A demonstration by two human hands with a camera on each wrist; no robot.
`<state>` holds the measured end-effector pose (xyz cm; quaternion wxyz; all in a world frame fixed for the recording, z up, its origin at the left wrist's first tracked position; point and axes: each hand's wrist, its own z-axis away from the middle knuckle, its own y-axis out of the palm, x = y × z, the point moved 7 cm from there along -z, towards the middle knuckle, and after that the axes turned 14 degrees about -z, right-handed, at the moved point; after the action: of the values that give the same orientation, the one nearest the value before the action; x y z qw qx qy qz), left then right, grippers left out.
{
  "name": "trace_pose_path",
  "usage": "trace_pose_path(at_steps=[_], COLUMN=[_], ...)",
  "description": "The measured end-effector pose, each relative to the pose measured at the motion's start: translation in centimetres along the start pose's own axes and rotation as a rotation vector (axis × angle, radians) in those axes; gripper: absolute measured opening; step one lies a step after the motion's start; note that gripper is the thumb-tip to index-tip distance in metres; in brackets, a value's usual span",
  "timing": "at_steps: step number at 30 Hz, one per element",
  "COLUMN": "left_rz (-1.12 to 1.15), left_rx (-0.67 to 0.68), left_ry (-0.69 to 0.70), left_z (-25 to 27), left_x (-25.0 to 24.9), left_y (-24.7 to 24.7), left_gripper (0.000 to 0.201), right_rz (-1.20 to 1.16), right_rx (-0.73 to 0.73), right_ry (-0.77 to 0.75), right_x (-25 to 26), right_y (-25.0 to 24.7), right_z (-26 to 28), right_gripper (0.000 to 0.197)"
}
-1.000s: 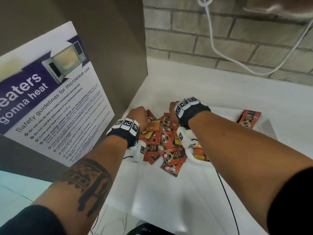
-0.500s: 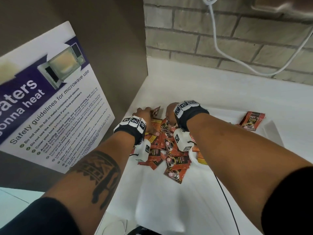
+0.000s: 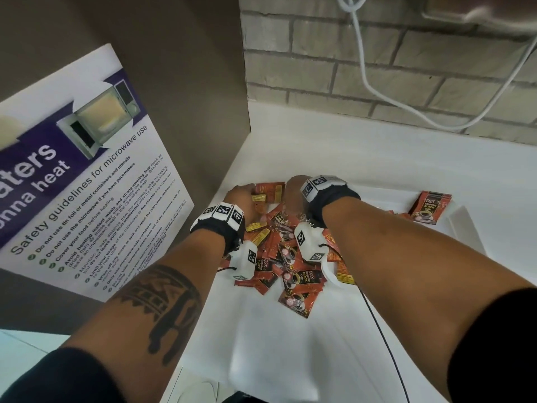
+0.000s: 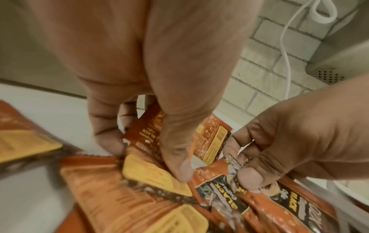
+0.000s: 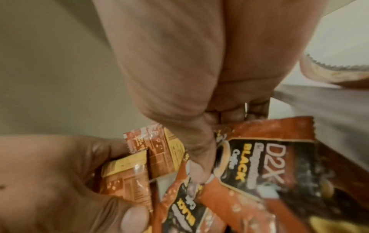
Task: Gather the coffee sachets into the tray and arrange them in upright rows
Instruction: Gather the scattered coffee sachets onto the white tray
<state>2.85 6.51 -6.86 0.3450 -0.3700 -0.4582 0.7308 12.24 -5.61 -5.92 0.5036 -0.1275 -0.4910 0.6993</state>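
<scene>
Plainly, the coffee sachets [image 3: 286, 257] are lying in a loose overlapping heap on the white table [image 3: 290, 344], and both hands are working at the heap's far edge: the left hand [image 3: 242, 196] is pinching a sachet held on edge [image 3: 268, 191] between thumb and fingers, while the right hand [image 3: 293, 193] is closing its thumb and curled fingers on the sachets just beside it, so each grip is clamped on a packet rather than standing apart. One small stack [image 3: 430, 206] is already leaning upright against the far wall of the white tray [image 3: 465, 225], well apart from the heap. These packets are looking light, thin and glossy, so they are likely sliding over one another and flopping when stood alone; taking them by the crimped, saw-toothed end seals, several squared together, is probably giving the firmest hold. Much is staying hidden: the right forearm is covering most of the tray's floor, the wrists are masking the heap's middle, and both wrist views are blurring, so the count of sachets in either hand is not something I can tell
</scene>
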Motion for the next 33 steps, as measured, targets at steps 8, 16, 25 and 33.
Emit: trace_pose_path(at_steps=[8,16,25,33], left_rz=[0.157,0.213,0.419,0.061], left_rx=[-0.041,-0.139,-0.129,0.125], left_ry=[-0.049,-0.020,0.104,0.264], left_z=[-0.4,-0.6,0.9,3.7], left_x=[2.2,0.7,-7.3,-16.9], left_y=[-0.7,-5.8,-8.8,-1.8], left_gripper=[0.036,0.039,0.036,0.060], right_rz=[-0.174,-0.718,-1.002,-0.884], right_rx=[-0.054,-0.359,-0.544,-0.303], right_ry=[-0.071,-0.120,0.053,0.313], right_x=[0.8,-0.8,-11.8,-16.4], right_y=[-2.8,-7.8,-12.9,-5.8], right_z=[1.4,3.7,10.2,13.2], right_gripper=[0.033,0.015,0.015,0.032])
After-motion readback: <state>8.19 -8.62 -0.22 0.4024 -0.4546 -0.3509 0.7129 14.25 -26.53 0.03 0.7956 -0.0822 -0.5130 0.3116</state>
